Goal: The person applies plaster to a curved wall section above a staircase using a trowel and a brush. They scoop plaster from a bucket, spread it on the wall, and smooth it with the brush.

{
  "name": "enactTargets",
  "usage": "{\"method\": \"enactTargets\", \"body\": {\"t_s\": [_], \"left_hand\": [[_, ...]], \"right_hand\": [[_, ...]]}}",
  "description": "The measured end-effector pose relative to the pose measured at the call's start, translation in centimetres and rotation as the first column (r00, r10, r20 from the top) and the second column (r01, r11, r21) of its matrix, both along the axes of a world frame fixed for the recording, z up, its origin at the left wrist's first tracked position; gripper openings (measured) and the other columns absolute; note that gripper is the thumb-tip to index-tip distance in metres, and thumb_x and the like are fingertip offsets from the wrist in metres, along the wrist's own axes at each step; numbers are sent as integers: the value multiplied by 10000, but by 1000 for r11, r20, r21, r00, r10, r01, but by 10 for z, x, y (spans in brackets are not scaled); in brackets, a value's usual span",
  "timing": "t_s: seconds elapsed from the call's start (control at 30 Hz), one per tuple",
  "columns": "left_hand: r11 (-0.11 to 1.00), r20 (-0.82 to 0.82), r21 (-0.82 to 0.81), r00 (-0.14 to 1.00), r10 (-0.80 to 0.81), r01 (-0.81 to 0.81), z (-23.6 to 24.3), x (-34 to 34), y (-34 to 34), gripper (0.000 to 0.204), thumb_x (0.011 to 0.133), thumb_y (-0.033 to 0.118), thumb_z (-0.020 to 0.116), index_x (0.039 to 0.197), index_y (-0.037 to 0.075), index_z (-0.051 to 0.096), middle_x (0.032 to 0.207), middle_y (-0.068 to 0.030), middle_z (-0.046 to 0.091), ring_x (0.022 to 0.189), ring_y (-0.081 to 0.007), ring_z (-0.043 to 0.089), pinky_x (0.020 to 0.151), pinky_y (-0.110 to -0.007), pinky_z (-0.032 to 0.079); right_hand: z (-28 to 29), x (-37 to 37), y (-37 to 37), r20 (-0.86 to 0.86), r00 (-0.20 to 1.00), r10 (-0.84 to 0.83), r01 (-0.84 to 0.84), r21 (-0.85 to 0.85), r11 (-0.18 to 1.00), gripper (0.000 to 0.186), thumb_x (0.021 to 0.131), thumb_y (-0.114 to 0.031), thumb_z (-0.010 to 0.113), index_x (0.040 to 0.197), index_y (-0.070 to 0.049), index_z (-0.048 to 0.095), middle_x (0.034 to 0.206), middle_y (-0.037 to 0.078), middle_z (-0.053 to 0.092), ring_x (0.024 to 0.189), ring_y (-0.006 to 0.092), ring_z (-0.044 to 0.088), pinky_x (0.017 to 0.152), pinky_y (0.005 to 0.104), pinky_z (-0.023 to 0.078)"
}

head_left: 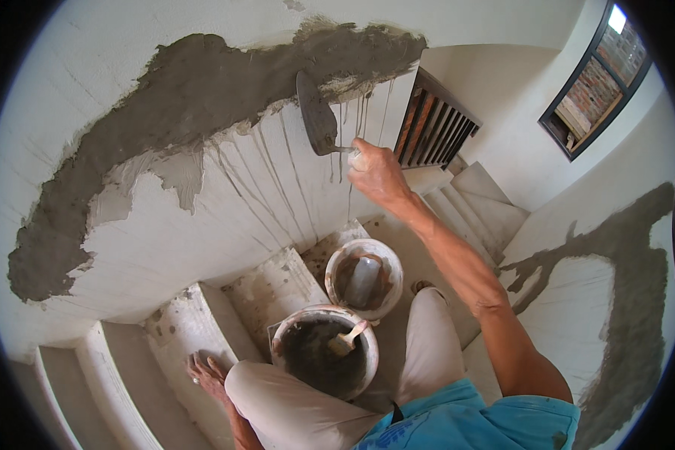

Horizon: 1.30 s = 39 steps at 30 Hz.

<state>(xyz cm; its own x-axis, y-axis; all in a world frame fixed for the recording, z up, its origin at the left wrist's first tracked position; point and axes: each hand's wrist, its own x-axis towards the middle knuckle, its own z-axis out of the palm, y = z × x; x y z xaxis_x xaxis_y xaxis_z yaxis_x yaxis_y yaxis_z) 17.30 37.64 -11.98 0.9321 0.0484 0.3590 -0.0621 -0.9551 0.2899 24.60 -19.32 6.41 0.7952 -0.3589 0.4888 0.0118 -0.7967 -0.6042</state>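
My right hand (371, 169) grips the handle of a metal trowel (319, 124), whose blade is raised at a dark band of wet grey mortar (165, 94) on the white wall. Thin grey drips run down below the band. My left hand (206, 371) rests low at the left on a speckled stair step (176, 322), beside my knee, with its fingers spread and partly bent. A bucket of dark grey mix (311, 352) stands between my legs with a paintbrush (343, 342) in it. Behind it is a second bucket (379, 307) with a grey cylindrical object (361, 281) inside.
Stairs (109, 375) descend along the wall at lower left, and more steps (472, 217) lie beyond the buckets at right. A dark railing (431, 120) stands at the back. The right wall carries another grey mortar patch (622, 285), below a dark-framed window (592, 90).
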Motion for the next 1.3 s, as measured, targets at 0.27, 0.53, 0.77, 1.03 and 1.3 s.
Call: {"method": "enactTargets", "body": {"t_s": [0.27, 0.53, 0.77, 1.03, 1.3], "left_hand": [[1000, -3, -15, 1000, -4, 4, -1, 1, -4, 425, 1054, 311, 486, 1355, 16, 540, 1407, -219, 492, 1349, -395, 421, 1104, -516, 336], [1000, 27, 18, 1000, -3, 3, 4, -3, 2, 418, 1044, 287, 503, 1348, 3, 540, 1390, -222, 513, 1338, -403, 433, 1097, -516, 352], [1000, 25, -8, 999, -22, 22, -1, 2, -6, 424, 1049, 303, 498, 1358, 15, 538, 1406, -217, 499, 1342, -397, 430, 1101, -516, 340], [1000, 25, 7, 1000, 2, -2, 2, -2, 2, 426, 1049, 304, 498, 1352, 7, 539, 1397, -218, 507, 1341, -399, 431, 1099, -517, 343], [1000, 34, -5, 999, -13, 14, 2, 0, -2, 422, 1046, 293, 507, 1350, 2, 539, 1402, -218, 503, 1346, -400, 431, 1103, -515, 342]], "right_hand": [[36, 0, -52, 101, 983, -150, 131, 176, 976, 199, 768, -44, 674, 940, 18, 596, 747, 196, 672, 695, 374, 688, 626, 452, 532], [-2, -8, 12, -30, 999, 35, -36, -28, 999, 207, 750, -43, 695, 922, -4, 587, 708, 137, 636, 636, 239, 649, 631, 404, 521], [29, 2, -68, 103, 956, -275, 261, 134, 956, 210, 757, -43, 663, 946, 28, 606, 766, 223, 665, 731, 399, 684, 674, 454, 528], [12, -14, -20, -7, 999, -45, 45, 114, 992, 237, 746, -53, 671, 973, -6, 620, 756, 203, 667, 700, 363, 683, 653, 430, 523], [25, -6, -37, 39, 999, -22, 19, 76, 997, 217, 752, -70, 680, 943, -6, 598, 720, 198, 646, 680, 359, 664, 642, 427, 519]]}}
